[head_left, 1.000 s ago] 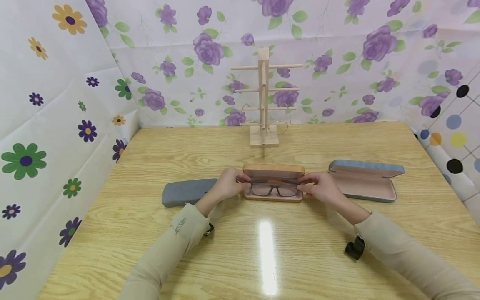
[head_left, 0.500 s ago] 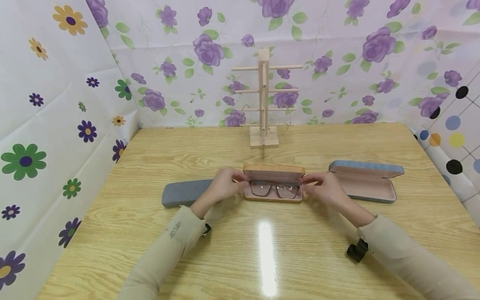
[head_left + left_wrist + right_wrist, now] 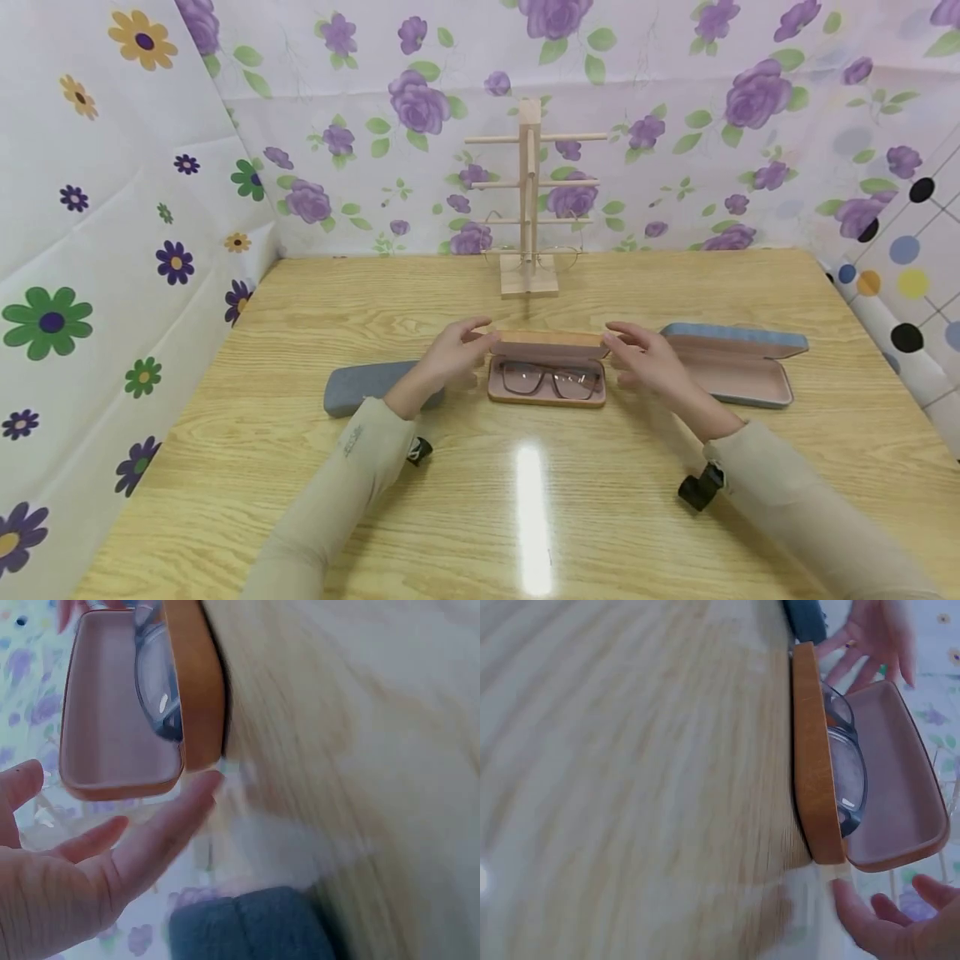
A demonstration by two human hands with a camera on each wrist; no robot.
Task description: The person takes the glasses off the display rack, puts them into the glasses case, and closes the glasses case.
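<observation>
A pair of dark-framed eyeglasses [image 3: 576,383] lies inside an orange glasses case [image 3: 547,402] with a pink lining. Its lid [image 3: 551,340] stands raised at the back. My left hand [image 3: 453,357] is beside the case's left end, fingers extended by the lid corner. At the opposite end hovers my right hand [image 3: 651,362], its fingers loosely spread by the other lid corner. In the left wrist view, the left hand [image 3: 97,877] is just off the case, with nothing in its grasp. The right wrist view shows the right hand [image 3: 900,922] similarly spread and holding nothing.
A closed grey-blue glasses case [image 3: 367,387] lies left, partly behind the left hand. To the right, a blue glasses case [image 3: 735,335] stands with its lid up. A wooden display stand [image 3: 529,192] at the back carries thin-rimmed eyeglasses [image 3: 561,258].
Both hands have let go of the eyeglasses, now lying in the orange case. The hands have moved apart slightly and up toward the raised lid's corners.
</observation>
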